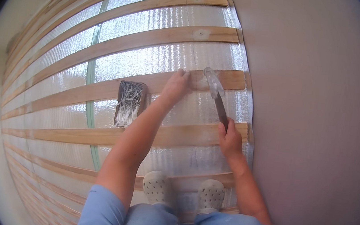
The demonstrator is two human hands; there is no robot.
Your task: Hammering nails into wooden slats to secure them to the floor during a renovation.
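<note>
Head view, right fingers: the right hand [230, 141] is wrapped round the lower handle of a dark-handled hammer with a shiny metal head [218, 101].
Left fingers: the left hand [176, 84] is curled at a long, flat, light-brown wooden slat [233, 79]; whether a nail is pinched there, I cannot tell.
Hammer: its head, slightly blurred, appears over the same slat, just to the right of the left fingertips and apart from them; contact with the wood cannot be made out.
Step in hand: probably nailing near the slat's right end, judging by the hammer and the left hand's place.
Next move: would seem to call for steadying the wood and a straight blow, with the left fingers clear of the head.
Nail box: a small brown open-topped box of grey metal nails [130, 95], with whitish pieces at its near end, sits left of the left forearm.
Underlay: silvery, ribbed foil sheeting [125, 61] shows between the slats, crossed by a green strip [90, 74].
Farther out: perforated pale clogs [158, 187] near the lower edge; a smooth greyish-pink surface [317, 129] at right.
</note>
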